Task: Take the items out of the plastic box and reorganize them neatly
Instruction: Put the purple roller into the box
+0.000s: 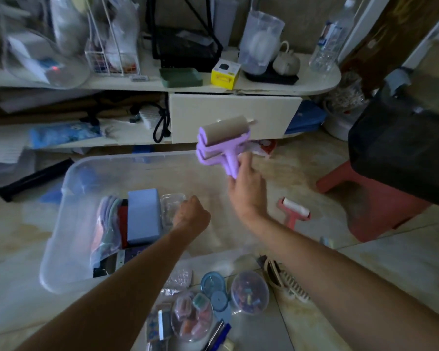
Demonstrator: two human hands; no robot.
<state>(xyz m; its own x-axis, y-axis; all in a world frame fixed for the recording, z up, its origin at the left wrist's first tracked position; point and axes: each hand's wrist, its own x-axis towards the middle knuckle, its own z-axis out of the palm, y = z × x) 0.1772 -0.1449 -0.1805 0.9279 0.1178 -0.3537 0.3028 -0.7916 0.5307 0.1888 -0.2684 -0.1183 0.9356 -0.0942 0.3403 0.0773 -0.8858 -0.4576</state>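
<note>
A clear plastic box (69, 188) lies on the floor, holding a blue block (143, 219), flat packets (107, 224) and a small clear container (171, 206). My left hand (192, 214) is inside the box with curled fingers beside the clear container; whether it grips it is hidden. My right hand (246, 183) holds purple lint rollers (221, 145) by their handles, raised above the box's right side.
A pink lint roller (293, 211) lies on the floor to the right. Clear egg-shaped cases (249, 291), blue discs (214, 285), pens (219, 333) and a comb (289, 285) lie near me. A red stool (365, 198) stands right; a cluttered low shelf (238, 84) is behind.
</note>
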